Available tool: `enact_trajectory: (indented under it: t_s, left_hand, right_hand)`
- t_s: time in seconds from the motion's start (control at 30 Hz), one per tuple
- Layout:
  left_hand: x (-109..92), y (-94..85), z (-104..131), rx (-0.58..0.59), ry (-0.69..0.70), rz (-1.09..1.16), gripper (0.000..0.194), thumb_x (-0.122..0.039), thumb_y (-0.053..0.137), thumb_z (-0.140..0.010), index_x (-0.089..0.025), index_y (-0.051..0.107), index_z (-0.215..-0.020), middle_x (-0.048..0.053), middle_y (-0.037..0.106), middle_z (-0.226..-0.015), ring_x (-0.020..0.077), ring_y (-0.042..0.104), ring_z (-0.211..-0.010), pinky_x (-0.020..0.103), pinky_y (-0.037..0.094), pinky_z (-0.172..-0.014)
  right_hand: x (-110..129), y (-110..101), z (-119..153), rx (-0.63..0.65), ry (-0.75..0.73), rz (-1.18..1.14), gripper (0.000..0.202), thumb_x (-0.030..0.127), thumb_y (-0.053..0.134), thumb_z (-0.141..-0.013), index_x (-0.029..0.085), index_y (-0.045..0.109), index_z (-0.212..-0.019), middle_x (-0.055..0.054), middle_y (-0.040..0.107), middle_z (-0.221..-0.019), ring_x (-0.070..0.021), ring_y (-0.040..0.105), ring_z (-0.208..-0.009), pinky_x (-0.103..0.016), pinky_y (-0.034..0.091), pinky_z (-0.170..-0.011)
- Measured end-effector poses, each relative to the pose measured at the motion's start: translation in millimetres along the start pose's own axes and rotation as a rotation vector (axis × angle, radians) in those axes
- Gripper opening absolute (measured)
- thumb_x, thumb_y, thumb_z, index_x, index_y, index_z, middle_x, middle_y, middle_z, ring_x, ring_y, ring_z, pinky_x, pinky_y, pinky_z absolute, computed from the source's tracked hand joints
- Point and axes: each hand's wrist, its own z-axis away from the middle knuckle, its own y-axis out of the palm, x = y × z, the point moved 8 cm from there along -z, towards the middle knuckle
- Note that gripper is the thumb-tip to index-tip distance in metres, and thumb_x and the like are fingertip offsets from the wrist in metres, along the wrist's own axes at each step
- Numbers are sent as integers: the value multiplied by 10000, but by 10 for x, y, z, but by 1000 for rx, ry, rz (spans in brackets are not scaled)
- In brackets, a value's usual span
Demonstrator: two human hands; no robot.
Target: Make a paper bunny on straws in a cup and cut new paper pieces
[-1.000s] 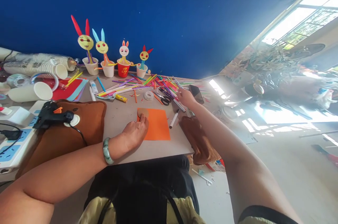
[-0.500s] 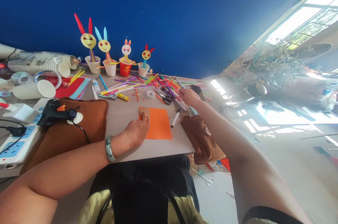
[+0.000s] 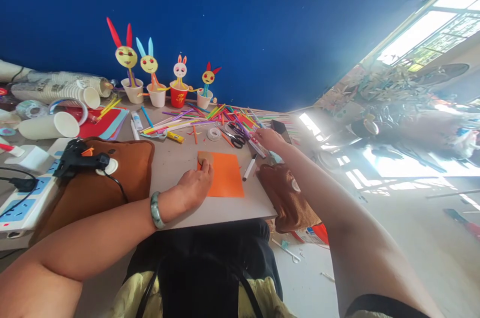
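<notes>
An orange sheet of paper (image 3: 227, 175) lies flat near the table's front edge. On its upper left corner is a small round brown piece (image 3: 204, 156), pressed down by the fingertips of my left hand (image 3: 194, 186). My right hand (image 3: 270, 139) reaches over the pile of coloured sticks (image 3: 221, 112), right of the black scissors (image 3: 237, 141); what its fingers touch is too small to make out. A white marker with a black cap (image 3: 248, 170) lies between the sheet and my right forearm.
Four cups with rabbit-faced figures, one of them a red cup (image 3: 179, 96), stand along the blue wall. At the left are a glue gun (image 3: 80, 160) on a brown cushion (image 3: 135, 158), a power strip (image 3: 22, 203) and stacked paper cups (image 3: 56, 93). A phone (image 3: 281, 130) lies beyond my right hand.
My right hand has shifted slightly left and down over the sticks. My left hand stays on the brown piece.
</notes>
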Motion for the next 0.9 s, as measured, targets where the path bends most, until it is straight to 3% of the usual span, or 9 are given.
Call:
enact_trajectory:
  t_s: [0.23,0.37,0.57,0.77,0.9]
  left_hand:
    - [-5,-18,18,52,3,-25,607,-35,467,-835,-21,478,-1441,331,348,-1525,252,713,-885,383,613,-696]
    - [-3,-11,19,46,2,-12,604,-26,452,-848,-27,466,-1452,334,345,-1529,275,712,-952,381,611,-711]
    - [7,43,2,1,6,8,626,-31,489,-840,-41,449,-1464,340,349,-1526,296,689,-1056,373,602,-766]
    - [-1,26,0,-32,14,-56,592,-19,459,-840,-17,485,-1431,353,393,-1494,230,736,-795,364,619,-662]
    - [-3,-14,12,-55,11,-51,589,-17,472,-841,-27,496,-1429,340,427,-1476,230,742,-798,346,624,-658]
  right_hand:
    - [-13,34,-18,36,30,32,556,607,332,-1002,195,703,-1039,-158,735,-1108,-312,680,-1064,-375,499,-846]
    - [-25,52,-31,52,39,47,598,677,346,-971,209,716,-1008,-142,737,-1089,-310,673,-1079,-364,503,-846]
    - [-33,65,-21,55,42,72,552,617,356,-991,206,721,-1051,-141,737,-1079,-289,672,-1073,-348,501,-848]
    - [3,88,32,27,64,32,531,597,352,-995,210,670,-1169,-150,737,-1081,-300,681,-1047,-376,503,-847]
    - [53,70,54,-18,29,-14,478,502,318,-1020,260,598,-1322,-132,727,-1156,-301,674,-1074,-387,494,-865]
